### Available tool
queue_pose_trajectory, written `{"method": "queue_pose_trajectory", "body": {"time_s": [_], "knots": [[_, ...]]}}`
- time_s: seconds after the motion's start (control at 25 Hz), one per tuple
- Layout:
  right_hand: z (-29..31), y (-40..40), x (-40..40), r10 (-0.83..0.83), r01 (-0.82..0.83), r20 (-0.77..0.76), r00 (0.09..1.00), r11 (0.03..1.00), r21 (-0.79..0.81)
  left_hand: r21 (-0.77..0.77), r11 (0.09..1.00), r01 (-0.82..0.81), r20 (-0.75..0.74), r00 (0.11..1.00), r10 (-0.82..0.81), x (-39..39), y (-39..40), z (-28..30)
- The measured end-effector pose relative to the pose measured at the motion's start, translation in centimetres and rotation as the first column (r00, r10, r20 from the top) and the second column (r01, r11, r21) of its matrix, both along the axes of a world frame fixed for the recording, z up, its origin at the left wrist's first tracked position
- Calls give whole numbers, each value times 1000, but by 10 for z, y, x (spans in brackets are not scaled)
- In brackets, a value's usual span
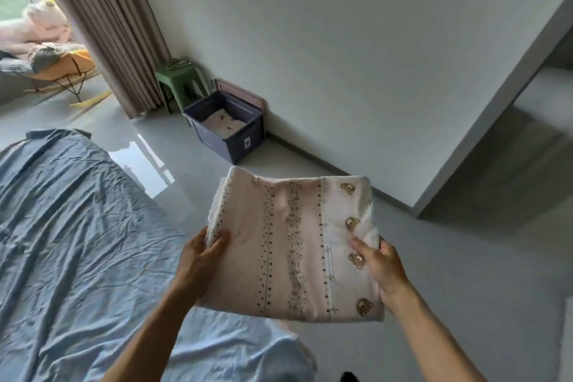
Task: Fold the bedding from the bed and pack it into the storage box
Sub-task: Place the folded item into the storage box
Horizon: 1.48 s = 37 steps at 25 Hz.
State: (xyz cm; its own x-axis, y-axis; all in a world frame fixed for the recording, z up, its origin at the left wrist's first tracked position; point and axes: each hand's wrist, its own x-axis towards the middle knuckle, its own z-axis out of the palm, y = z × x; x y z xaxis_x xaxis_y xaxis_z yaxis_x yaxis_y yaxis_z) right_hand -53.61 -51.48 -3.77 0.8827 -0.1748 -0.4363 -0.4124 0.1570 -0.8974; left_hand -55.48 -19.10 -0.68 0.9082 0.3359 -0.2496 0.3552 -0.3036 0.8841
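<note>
Left hand (203, 254), right hand (376, 260) grip folded bedding (291, 245); fingers beneath hidden.

Folded bedding (291, 245) held in air between left hand (203, 253) and right hand (379, 263), gripped at its side edges. Bed (71, 226) to the left, below it. Storage box (228, 127) ahead on floor against wall (341, 40), folded cloth (224, 125) inside. Stool (179, 77) behind box; curtain (114, 25) left of stool
</note>
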Motion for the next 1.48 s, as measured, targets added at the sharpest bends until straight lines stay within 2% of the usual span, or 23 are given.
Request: {"method": "queue_pose_trajectory", "body": {"time_s": [0.12,0.28,0.6,0.76,1.0,1.2,1.4,1.48], "knots": [[-16,-52,50,-10,10,-40,999,1000,6,-13,1000,14,-71,997,-15,58,-55,-10],[-14,-74,124,34,-35,-77,996,999,-11,35,999,26,-113,993,-22,130,-86,-1],[-11,-49,331,141,-151,-116,983,986,-76,53,995,-80,-131,988,86,312,-53,-8],[-20,-6,460,201,-214,-163,966,975,-65,107,989,-105,-156,980,121,420,-13,-4],[-41,60,600,205,-214,-277,939,977,-2,192,975,-111,-234,960,155,559,45,-2],[-69,140,754,310,-311,-274,910,950,43,279,942,-187,-229,939,255,683,102,-11],[-62,223,848,292,-294,-279,915,955,33,237,936,-261,-266,909,320,760,175,-8],[-78,277,894,276,-277,-295,915,960,36,204,935,-288,-267,903,337,806,233,-28]]}}
